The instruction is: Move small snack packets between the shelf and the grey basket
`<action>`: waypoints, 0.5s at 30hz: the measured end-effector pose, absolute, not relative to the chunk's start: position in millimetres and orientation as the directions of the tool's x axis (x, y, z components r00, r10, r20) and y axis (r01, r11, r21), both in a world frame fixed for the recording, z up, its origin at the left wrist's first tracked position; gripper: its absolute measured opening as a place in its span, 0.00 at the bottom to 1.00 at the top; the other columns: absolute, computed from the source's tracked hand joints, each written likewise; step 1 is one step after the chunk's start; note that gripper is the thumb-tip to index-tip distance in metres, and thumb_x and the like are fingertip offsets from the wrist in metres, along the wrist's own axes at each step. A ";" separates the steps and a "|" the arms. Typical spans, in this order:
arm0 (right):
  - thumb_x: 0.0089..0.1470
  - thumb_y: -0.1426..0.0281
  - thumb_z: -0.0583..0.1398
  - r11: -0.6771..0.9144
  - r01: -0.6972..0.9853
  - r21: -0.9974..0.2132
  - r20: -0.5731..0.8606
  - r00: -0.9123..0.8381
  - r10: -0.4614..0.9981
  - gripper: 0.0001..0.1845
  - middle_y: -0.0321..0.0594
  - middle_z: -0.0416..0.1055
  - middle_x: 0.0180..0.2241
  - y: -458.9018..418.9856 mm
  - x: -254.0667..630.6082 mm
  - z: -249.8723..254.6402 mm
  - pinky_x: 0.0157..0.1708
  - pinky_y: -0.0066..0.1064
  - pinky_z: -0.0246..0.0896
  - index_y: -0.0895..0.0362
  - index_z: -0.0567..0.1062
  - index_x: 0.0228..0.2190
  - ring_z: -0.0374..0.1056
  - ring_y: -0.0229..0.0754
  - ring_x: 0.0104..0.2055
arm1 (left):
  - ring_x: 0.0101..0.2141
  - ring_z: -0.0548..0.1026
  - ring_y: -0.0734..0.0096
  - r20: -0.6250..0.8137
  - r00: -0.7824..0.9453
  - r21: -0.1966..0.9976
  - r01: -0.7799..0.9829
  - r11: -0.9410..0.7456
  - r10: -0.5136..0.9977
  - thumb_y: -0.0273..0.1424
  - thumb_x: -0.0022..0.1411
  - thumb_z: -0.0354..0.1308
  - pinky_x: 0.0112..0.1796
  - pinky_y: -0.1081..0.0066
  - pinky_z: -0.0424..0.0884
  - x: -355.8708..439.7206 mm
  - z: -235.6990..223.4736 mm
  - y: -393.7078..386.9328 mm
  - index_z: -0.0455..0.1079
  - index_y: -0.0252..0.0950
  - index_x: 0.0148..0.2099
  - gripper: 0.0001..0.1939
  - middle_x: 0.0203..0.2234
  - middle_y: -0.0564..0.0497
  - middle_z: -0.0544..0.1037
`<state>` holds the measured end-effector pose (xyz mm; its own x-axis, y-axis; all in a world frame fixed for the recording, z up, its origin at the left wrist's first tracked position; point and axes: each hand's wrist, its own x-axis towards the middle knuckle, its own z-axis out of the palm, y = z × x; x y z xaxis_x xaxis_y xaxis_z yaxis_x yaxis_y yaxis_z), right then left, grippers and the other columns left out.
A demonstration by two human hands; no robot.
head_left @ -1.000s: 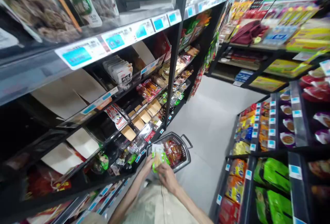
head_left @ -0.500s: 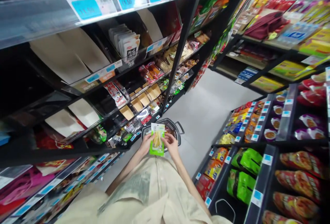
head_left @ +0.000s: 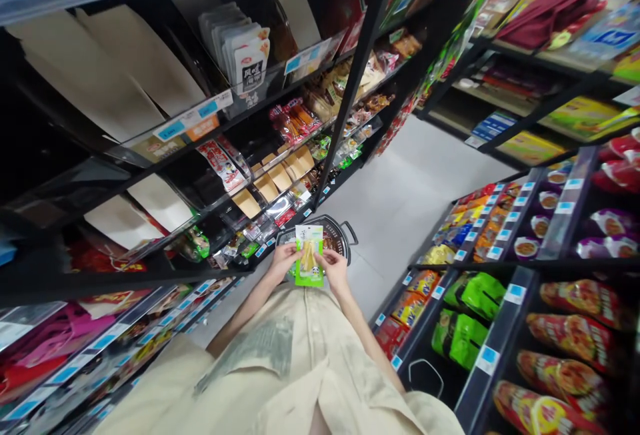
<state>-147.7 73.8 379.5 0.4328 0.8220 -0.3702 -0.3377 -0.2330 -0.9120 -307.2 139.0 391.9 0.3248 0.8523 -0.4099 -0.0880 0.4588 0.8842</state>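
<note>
A green-and-white snack packet (head_left: 311, 258) with a clear window and yellowish contents is held upright in front of my body. My left hand (head_left: 285, 261) pinches its left edge, and my right hand (head_left: 332, 267) grips the right edge. Behind and below the packet is a black shopping basket (head_left: 343, 240) with a handle on its right side. The packet and my hands hide much of the basket, and what lies inside it is hard to make out.
A black shelf rack on the left holds a row of white packets (head_left: 246, 55), cardboard boxes (head_left: 267, 185) and price tags. Shelves on the right carry green packs (head_left: 463, 335) and red noodle packs (head_left: 570, 335). Grey floor (head_left: 395, 175) runs between them.
My view has shifted slightly, so the shelves sit differently in the picture. Both hands still hold the packet, now a little higher in view, with the right hand's fingers closer on its edge.
</note>
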 end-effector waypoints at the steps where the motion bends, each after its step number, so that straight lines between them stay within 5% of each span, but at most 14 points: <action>1: 0.30 0.56 0.78 -0.235 -0.334 -0.913 -0.370 0.431 0.823 0.22 0.40 0.80 0.24 73.5 -147.0 379.7 0.31 0.35 0.72 0.56 0.81 0.26 0.74 0.43 0.26 | 0.33 0.80 0.65 -0.414 0.314 0.886 -0.077 0.457 0.855 0.43 0.39 0.80 0.39 0.67 0.74 -306.5 390.7 139.1 0.81 0.32 0.36 0.26 0.32 0.46 0.84; 15: 0.32 0.58 0.78 -0.222 -0.331 -0.917 -0.356 0.429 0.830 0.20 0.38 0.79 0.24 74.7 -140.5 380.8 0.32 0.34 0.71 0.55 0.80 0.26 0.73 0.42 0.26 | 0.30 0.77 0.68 -0.425 0.238 0.887 -0.080 0.454 0.873 0.40 0.35 0.81 0.36 0.69 0.72 -297.4 385.4 144.2 0.80 0.33 0.33 0.24 0.28 0.49 0.82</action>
<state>-140.5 74.7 380.8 0.4292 0.8301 -0.3560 -0.3312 -0.2220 -0.9171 -297.4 144.2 385.4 0.2381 0.8732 -0.4251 -0.0799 0.4539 0.8875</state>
